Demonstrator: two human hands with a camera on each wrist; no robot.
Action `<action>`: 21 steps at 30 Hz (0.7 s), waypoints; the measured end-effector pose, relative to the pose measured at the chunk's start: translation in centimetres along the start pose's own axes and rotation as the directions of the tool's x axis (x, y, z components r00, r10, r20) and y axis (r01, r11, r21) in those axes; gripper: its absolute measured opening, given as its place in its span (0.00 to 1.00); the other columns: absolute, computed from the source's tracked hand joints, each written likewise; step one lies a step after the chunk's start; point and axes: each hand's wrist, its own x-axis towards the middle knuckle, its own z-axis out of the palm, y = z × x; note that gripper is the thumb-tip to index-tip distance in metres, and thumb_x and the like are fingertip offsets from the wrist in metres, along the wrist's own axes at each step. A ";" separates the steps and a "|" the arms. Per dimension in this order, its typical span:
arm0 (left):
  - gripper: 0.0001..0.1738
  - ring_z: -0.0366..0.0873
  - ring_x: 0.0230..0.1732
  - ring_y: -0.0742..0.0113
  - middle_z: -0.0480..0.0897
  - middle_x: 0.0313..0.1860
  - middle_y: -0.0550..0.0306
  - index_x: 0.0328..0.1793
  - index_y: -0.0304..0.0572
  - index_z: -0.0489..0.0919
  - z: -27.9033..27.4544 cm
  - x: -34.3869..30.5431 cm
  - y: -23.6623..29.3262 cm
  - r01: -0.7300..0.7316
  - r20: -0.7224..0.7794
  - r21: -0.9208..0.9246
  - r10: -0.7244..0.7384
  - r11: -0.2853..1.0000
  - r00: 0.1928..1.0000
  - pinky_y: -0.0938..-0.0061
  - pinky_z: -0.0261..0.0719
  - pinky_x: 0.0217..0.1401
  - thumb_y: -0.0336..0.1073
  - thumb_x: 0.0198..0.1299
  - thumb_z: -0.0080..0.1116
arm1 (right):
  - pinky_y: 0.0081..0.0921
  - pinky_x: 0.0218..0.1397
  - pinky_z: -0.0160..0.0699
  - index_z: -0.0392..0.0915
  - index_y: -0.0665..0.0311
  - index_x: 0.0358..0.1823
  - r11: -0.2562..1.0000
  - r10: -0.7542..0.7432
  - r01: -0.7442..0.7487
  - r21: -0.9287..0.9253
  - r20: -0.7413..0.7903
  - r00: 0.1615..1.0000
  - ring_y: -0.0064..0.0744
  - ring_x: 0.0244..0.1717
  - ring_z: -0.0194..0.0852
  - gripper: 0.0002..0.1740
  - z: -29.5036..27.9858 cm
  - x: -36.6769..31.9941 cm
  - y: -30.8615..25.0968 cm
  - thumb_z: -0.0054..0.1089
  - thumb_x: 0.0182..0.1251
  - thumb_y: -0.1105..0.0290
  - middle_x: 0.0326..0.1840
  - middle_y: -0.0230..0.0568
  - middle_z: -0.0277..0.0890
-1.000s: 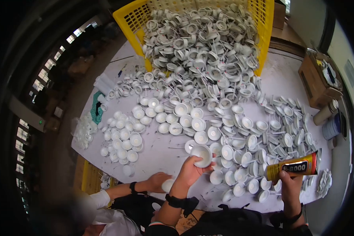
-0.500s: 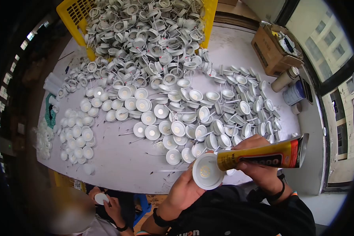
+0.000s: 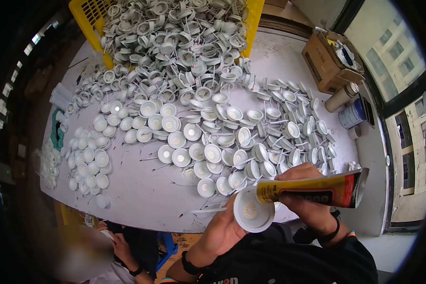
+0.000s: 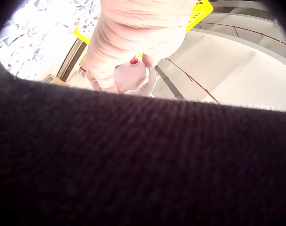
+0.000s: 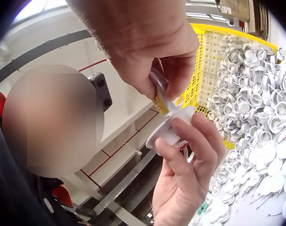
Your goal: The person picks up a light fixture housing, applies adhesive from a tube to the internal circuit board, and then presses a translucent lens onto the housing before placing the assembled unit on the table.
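My left hand (image 3: 217,234) holds a round white downlight (image 3: 253,218), its hollow face turned up and a ring of small yellow LEDs inside. In the left wrist view that hand (image 4: 138,33) grips the back of the light (image 4: 128,77) near a red spot. My right hand (image 3: 315,217) grips a yellow, black and red glue tube (image 3: 343,187), thumb on one side and fingers on the other. The tube's narrow end overlaps the light's rim in the head view. Seen from the right wrist, the nozzle (image 5: 171,109) points down at the light's face.
Many white downlights (image 3: 212,152) with wires cover the table (image 3: 146,208). At the back, a yellow crate (image 3: 254,28) overflows with more. A cardboard box (image 3: 326,61), a flask (image 3: 341,97) and a blue-lidded can (image 3: 352,116) line the right side. Another person's hands (image 3: 120,246) are at lower left.
The glue tube has come from the right over to the downlight, which my left hand has tilted and brought to meet it. The head view has swung right. Over the last half second little has shifted.
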 end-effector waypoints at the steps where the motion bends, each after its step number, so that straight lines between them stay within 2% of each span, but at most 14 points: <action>1: 0.32 0.58 0.58 0.63 0.56 0.59 0.51 0.62 0.40 0.45 0.0 0.0 0.0 0.000 0.000 0.000 0.000 1.000 1.000 0.68 0.60 0.57 0.51 0.57 0.35 | 0.24 0.40 0.65 0.71 0.64 0.31 1.000 -0.023 0.024 -0.017 0.003 1.000 0.29 0.36 0.66 0.12 0.0 0.0 0.1 0.60 0.42 0.73 0.32 0.38 0.70; 6: 0.31 0.59 0.58 0.63 0.57 0.58 0.51 0.62 0.40 0.46 0.3 0.1 -0.1 0.021 0.004 -0.034 -0.020 0.999 1.000 0.69 0.61 0.56 0.50 0.58 0.35 | 0.25 0.40 0.65 0.71 0.64 0.31 0.999 -0.025 0.025 -0.022 0.017 1.000 0.30 0.36 0.66 0.12 -0.1 -0.1 -0.6 0.60 0.42 0.72 0.33 0.40 0.71; 8: 0.31 0.59 0.58 0.63 0.57 0.58 0.51 0.62 0.40 0.46 0.2 0.2 -0.2 0.027 0.011 -0.033 -0.027 0.999 1.000 0.68 0.61 0.56 0.50 0.58 0.35 | 0.25 0.40 0.66 0.71 0.65 0.31 0.997 -0.017 0.026 -0.071 0.125 0.992 0.32 0.36 0.67 0.12 -0.3 0.2 -1.4 0.60 0.42 0.74 0.34 0.41 0.71; 10: 0.31 0.59 0.58 0.63 0.57 0.58 0.51 0.62 0.40 0.46 0.1 0.2 -0.3 0.035 0.017 -0.032 -0.034 0.999 0.999 0.68 0.61 0.56 0.50 0.58 0.35 | 0.25 0.39 0.67 0.71 0.65 0.31 0.999 -0.039 0.040 -0.014 0.084 0.996 0.33 0.37 0.68 0.12 -0.2 0.1 -1.4 0.60 0.41 0.76 0.33 0.41 0.71; 12: 0.32 0.59 0.58 0.62 0.57 0.58 0.50 0.62 0.39 0.46 0.1 0.2 -0.3 0.006 0.029 -0.044 -0.004 0.999 1.000 0.67 0.61 0.56 0.50 0.57 0.36 | 0.24 0.37 0.70 0.69 0.66 0.37 0.973 -0.162 0.181 -0.142 0.138 0.977 0.35 0.36 0.70 0.15 -0.6 0.2 -1.5 0.60 0.45 0.75 0.37 0.41 0.70; 16: 0.33 0.58 0.58 0.61 0.57 0.58 0.49 0.61 0.37 0.46 0.2 0.1 0.0 -0.015 -0.009 -0.015 0.015 1.000 1.000 0.66 0.60 0.57 0.49 0.57 0.37 | 0.25 0.34 0.70 0.70 0.66 0.32 0.960 -0.148 0.161 -0.230 0.070 0.986 0.35 0.33 0.70 0.14 -0.6 0.1 -2.0 0.62 0.41 0.75 0.31 0.41 0.71; 19: 0.33 0.58 0.58 0.61 0.57 0.58 0.49 0.61 0.36 0.47 0.0 -0.1 0.2 -0.025 -0.059 0.028 0.027 0.999 0.998 0.66 0.60 0.57 0.49 0.56 0.39 | 0.24 0.28 0.71 0.70 0.65 0.31 0.889 -0.260 0.269 -0.371 0.075 0.963 0.34 0.27 0.72 0.14 -0.7 0.0 -2.0 0.63 0.41 0.72 0.26 0.39 0.72; 20: 0.33 0.58 0.58 0.61 0.57 0.58 0.49 0.61 0.36 0.48 0.0 -0.2 0.3 -0.032 -0.046 0.031 0.034 0.999 0.998 0.66 0.60 0.57 0.50 0.56 0.39 | 0.24 0.28 0.71 0.70 0.65 0.31 0.890 -0.259 0.266 -0.371 0.068 0.963 0.34 0.27 0.72 0.14 -0.9 -0.2 -2.1 0.63 0.41 0.72 0.26 0.39 0.72; 21: 0.33 0.58 0.58 0.61 0.57 0.58 0.49 0.61 0.36 0.48 0.0 -0.3 0.4 -0.039 -0.033 0.033 0.040 0.999 0.999 0.66 0.60 0.57 0.50 0.56 0.39 | 0.23 0.29 0.71 0.71 0.65 0.31 0.916 -0.189 0.211 -0.341 0.095 0.977 0.33 0.27 0.72 0.13 -1.2 -0.4 -2.3 0.63 0.41 0.72 0.26 0.39 0.71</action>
